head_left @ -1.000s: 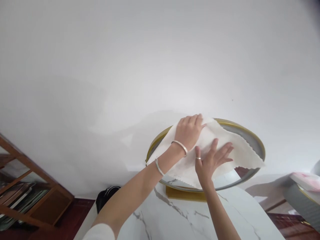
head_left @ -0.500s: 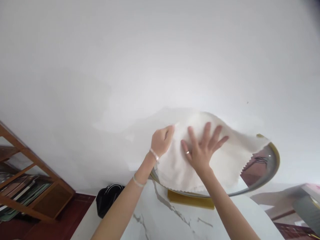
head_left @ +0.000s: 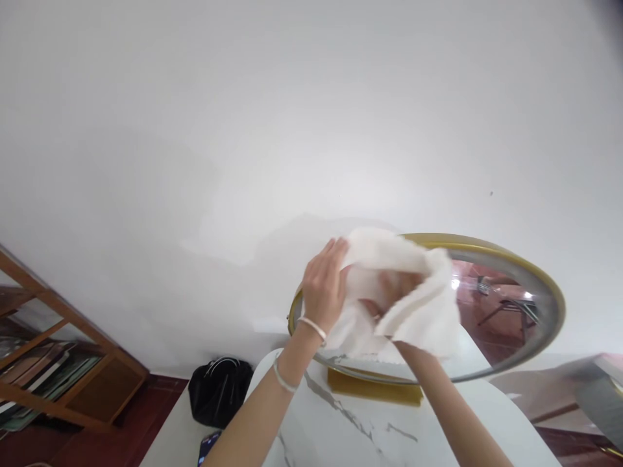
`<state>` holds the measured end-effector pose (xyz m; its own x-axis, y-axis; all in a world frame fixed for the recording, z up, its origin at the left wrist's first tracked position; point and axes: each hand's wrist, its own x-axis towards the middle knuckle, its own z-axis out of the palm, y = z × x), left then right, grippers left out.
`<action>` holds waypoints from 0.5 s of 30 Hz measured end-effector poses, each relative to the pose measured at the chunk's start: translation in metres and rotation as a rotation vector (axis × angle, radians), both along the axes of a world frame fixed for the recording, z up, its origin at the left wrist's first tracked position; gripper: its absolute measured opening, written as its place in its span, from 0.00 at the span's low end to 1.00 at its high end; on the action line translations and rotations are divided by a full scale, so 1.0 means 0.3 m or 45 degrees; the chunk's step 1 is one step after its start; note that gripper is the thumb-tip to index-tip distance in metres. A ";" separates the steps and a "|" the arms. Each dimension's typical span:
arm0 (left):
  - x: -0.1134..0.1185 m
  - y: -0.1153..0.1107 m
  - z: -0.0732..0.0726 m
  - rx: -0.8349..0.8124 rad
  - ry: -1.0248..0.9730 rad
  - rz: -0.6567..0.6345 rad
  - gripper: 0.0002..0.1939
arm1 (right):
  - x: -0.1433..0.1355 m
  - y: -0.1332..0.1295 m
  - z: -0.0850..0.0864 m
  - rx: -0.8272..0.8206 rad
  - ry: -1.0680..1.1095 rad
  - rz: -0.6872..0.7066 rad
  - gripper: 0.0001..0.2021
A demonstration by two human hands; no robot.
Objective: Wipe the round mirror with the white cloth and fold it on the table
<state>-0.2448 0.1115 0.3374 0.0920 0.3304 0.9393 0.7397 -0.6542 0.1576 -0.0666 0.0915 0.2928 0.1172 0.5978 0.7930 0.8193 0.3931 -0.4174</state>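
Note:
A white cloth (head_left: 421,321) with a zigzag-cut edge is bunched and folded over the left part of an oval mirror (head_left: 491,305) with a gold frame. My left hand (head_left: 324,288) is at the mirror's left side, its fingers bent together against the cloth's upper left edge. Folds of the cloth wrap around my right hand (head_left: 396,288), which is blurred and partly covered; its fingers appear curled into the fabric. Reflections of a reddish floor and a dark-legged piece of furniture show in the bare right part of the mirror.
The mirror stands on a gold base (head_left: 374,387) on a white marbled table (head_left: 335,434), close to a white wall (head_left: 292,117). A black bag (head_left: 219,392) and a phone (head_left: 208,447) lie at the left. A wooden shelf (head_left: 97,383) holds papers beyond.
The cloth, spread wide before, has been gathered and folded leftward, baring the mirror's right part and upper rim. My right hand went from spread flat to wrapped in cloth.

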 end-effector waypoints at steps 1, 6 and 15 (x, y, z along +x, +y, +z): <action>0.050 0.006 0.058 0.017 0.065 -0.015 0.20 | 0.029 0.015 0.029 0.038 -0.012 -0.051 0.30; 0.196 0.023 0.227 -0.011 0.222 -0.117 0.16 | 0.106 0.087 0.171 0.572 -0.228 -0.427 0.35; -0.145 -0.023 -0.252 -0.107 -0.468 0.242 0.21 | -0.185 0.091 0.026 -0.039 -0.444 0.337 0.19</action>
